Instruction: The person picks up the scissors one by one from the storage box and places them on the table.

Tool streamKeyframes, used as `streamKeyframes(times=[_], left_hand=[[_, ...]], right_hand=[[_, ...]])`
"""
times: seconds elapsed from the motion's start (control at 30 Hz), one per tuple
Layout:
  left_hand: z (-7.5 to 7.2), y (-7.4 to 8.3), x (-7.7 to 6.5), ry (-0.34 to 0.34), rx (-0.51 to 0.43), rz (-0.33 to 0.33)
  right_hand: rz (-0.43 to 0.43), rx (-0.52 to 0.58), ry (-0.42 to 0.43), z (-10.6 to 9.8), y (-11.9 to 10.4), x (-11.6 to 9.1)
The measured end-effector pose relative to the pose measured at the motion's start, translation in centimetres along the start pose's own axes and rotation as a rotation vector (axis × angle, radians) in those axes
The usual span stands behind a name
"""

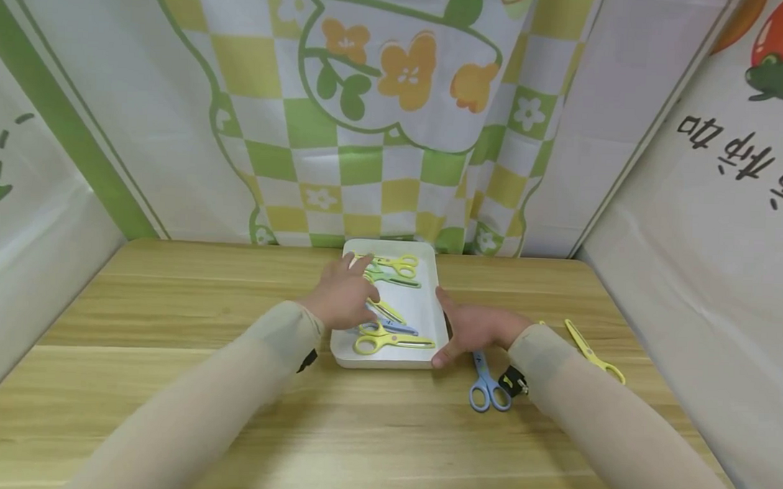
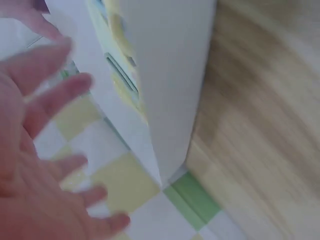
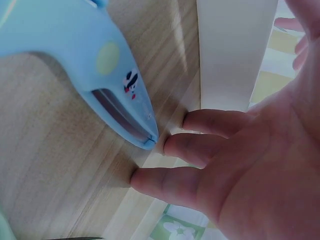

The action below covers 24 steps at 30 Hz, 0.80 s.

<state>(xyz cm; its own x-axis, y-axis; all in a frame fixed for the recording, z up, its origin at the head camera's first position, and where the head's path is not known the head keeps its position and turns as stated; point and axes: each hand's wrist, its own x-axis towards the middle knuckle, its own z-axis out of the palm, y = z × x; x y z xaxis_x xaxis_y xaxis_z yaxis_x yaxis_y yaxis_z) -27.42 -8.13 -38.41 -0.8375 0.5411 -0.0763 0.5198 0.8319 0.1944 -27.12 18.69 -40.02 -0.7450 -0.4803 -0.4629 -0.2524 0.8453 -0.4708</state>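
Note:
A white tray (image 1: 412, 299) lies on the wooden table with several child's scissors in it. Yellow scissors (image 1: 397, 341) rest near its front end, beside blue scissors (image 1: 398, 329); green scissors (image 1: 397, 279) and another yellow pair (image 1: 404, 263) lie toward the back. Over the tray's left side reaches my left hand (image 1: 346, 295), its fingers spread and holding nothing in the left wrist view. My right hand (image 1: 475, 328) is at the tray's right wall, fingers extended, fingertips right at the tabletop in the right wrist view. Close to them lie blue scissors (image 3: 112, 70) with a panda print.
Yellow scissors (image 1: 591, 350) lie farther right on the table (image 1: 385, 431), partly behind my right sleeve. A checkered curtain (image 1: 394, 165) hangs along the back edge. White printed cloth (image 1: 709, 234) stands at the right side.

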Motion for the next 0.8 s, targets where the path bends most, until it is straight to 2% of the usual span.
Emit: streamKeyframes(times=[0.1, 0.23, 0.37, 0.57, 0.8], left_hand=[[-0.5, 0.3, 1.1, -0.050, -0.017, -0.117], [-0.2, 0.8, 2.5, -0.140, -0.002, -0.252], [0.4, 1.0, 3.4, -0.182, 0.053, -0.325], [0.3, 1.7, 3.8, -0.225, 0.141, -0.339], [0.1, 1.9, 3.7, -0.228, 0.171, -0.280]], right_hand=[[0.004, 0.001, -0.003, 0.0, 0.1, 0.0], [0.002, -0.009, -0.001, 0.1, 0.0, 0.0], [-0.006, -0.018, 0.002, 0.1, 0.0, 0.0], [-0.021, -0.016, 0.006, 0.1, 0.1, 0.1], [-0.020, -0.007, 0.008, 0.0, 0.2, 0.1]])
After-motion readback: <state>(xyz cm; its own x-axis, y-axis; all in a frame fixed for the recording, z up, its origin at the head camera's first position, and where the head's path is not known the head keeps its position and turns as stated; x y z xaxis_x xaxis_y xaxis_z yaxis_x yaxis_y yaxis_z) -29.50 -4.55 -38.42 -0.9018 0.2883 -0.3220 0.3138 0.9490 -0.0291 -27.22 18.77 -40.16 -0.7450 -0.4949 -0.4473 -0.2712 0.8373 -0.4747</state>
